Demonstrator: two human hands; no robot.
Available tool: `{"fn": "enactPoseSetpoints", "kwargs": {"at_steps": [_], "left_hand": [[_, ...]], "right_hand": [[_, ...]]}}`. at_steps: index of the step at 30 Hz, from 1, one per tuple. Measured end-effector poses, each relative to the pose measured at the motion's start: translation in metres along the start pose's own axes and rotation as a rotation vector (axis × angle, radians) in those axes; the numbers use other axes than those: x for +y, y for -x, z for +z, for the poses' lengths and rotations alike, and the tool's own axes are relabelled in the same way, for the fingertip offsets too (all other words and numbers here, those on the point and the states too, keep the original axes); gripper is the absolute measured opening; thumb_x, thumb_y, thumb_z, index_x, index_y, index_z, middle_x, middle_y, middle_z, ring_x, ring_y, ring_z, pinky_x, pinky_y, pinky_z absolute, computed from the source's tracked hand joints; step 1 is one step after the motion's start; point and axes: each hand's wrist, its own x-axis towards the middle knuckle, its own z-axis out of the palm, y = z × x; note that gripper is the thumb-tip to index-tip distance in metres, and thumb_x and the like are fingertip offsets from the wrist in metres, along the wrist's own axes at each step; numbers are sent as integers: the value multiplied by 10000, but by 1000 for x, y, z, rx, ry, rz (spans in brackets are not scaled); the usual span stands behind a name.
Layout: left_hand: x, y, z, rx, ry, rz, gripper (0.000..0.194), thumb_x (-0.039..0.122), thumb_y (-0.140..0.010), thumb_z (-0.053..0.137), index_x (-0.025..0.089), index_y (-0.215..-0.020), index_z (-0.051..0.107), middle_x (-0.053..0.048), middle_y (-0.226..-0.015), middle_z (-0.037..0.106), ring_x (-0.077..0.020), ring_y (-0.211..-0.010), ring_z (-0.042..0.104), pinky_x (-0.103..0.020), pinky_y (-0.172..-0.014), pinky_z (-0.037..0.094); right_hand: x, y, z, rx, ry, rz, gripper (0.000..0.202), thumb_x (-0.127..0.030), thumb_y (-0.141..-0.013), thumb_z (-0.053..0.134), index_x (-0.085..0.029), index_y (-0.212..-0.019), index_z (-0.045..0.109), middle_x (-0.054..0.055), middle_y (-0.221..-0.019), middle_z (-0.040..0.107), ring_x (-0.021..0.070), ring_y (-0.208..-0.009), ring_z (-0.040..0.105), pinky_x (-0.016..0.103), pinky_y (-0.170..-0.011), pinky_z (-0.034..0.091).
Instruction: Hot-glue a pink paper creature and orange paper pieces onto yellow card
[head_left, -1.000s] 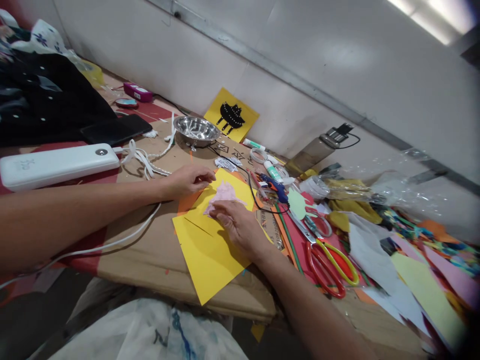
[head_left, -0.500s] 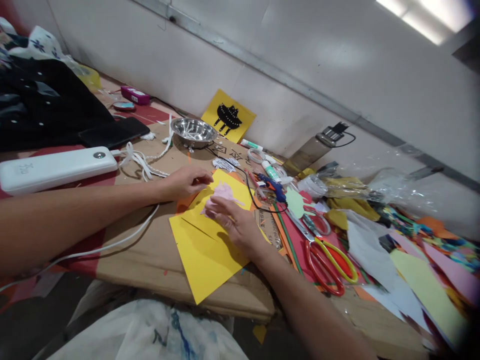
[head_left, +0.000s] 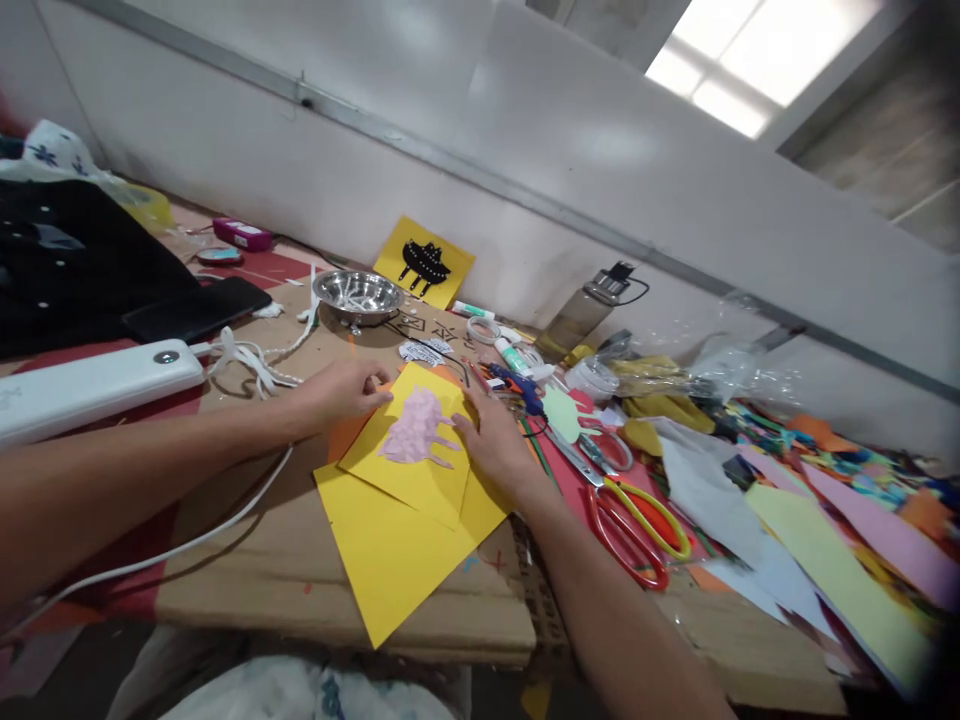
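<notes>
A small yellow card (head_left: 431, 492) bears a pink crinkled paper cut-out (head_left: 412, 428) with narrow strips at its right side. It overlaps a larger yellow sheet (head_left: 375, 570) on the cardboard-covered table. My left hand (head_left: 346, 390) grips the card's upper left edge, its fingers curled and the thumb at the rim. At the opposite edge my right hand (head_left: 495, 435) has hold of the card, the thumb over its face near the pink strips. The undersides of both grips are hidden. Part of an orange sheet (head_left: 345, 437) shows beneath, by my left hand.
Right of my right hand lie scissors (head_left: 600, 485), a blue glue gun (head_left: 525, 388) and a pale green cut-out (head_left: 564, 412). Behind are a metal bowl (head_left: 358, 298), a yellow card with a black cut-out (head_left: 425, 262) and a bottle (head_left: 581, 318). A white power bank (head_left: 97, 385) lies left.
My right hand has moved off the pink cut-out to the card's right edge, uncovering the cut-out. My left hand stays by the left edge. The camera view has shifted.
</notes>
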Motion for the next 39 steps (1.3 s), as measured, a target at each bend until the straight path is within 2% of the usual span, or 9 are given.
{"fn": "enactPoseSetpoints", "kwargs": {"at_steps": [8,13,19,25,28,31,33,36,39], "left_hand": [[7,-11,6,-129,121,-92,518,330,-696,681,153,-1163,544,-29,-792,752,-186,-701,673,-245,-595,422],[6,-14,11,-100,122,-78,505,240,-673,655,173,-1153,513,2,-731,725,-174,-652,656,-240,-569,418],[0,-20,5,3,-15,-48,431,328,-749,616,181,-1147,542,-37,-809,722,-192,-710,669,-255,-580,419],[0,-25,0,-61,9,-25,397,324,-764,620,179,-1131,586,-47,-812,734,-177,-679,663,-245,-581,426],[-3,-26,-3,-69,99,7,339,351,-800,584,192,-1099,595,-49,-849,744,-165,-708,672,-233,-597,449],[-10,-25,-8,-35,132,-35,335,366,-817,557,178,-1089,608,-83,-953,741,-159,-730,668,-230,-582,450],[-13,-23,-11,-49,112,-70,359,385,-819,555,168,-1098,622,-81,-908,734,-144,-656,637,-226,-536,422],[-15,-18,-13,-97,87,-27,356,406,-831,546,184,-1089,652,-37,-770,707,-112,-541,556,-214,-485,365],[-9,-14,-15,-100,72,40,339,399,-858,518,191,-1076,673,-17,-722,690,-106,-537,528,-211,-501,349]], "right_hand": [[-11,-3,1,-23,139,-16,424,-308,-873,629,-157,-1267,590,192,-1266,633,362,-1233,537,593,-1005,381],[-15,-1,-3,-39,180,-11,324,-340,-880,624,-171,-1156,644,172,-1254,635,360,-1213,532,574,-985,367],[-12,-2,-13,-33,128,59,247,-364,-896,602,-178,-1035,687,131,-1041,714,332,-1117,585,561,-961,360],[-14,-9,-8,-15,106,35,428,-418,-844,665,-183,-1200,624,178,-1323,584,384,-1259,471,575,-989,362],[-15,-14,-5,-56,124,50,505,-444,-817,681,-155,-1225,608,200,-1318,573,398,-1250,468,575,-989,358],[-12,-18,-5,-65,126,86,557,-503,-740,733,-153,-1163,641,193,-1253,604,415,-1216,485,567,-967,362],[-8,-20,-6,-59,37,123,546,-502,-668,779,-174,-1089,664,161,-1166,642,386,-1157,524,539,-944,378],[-1,-21,-9,-84,-201,164,401,-377,-604,813,-203,-940,679,65,-908,679,282,-985,594,429,-872,422],[1,-20,-16,-143,-330,160,214,-299,-600,780,-194,-737,654,2,-688,629,226,-814,619,348,-757,449]]}}
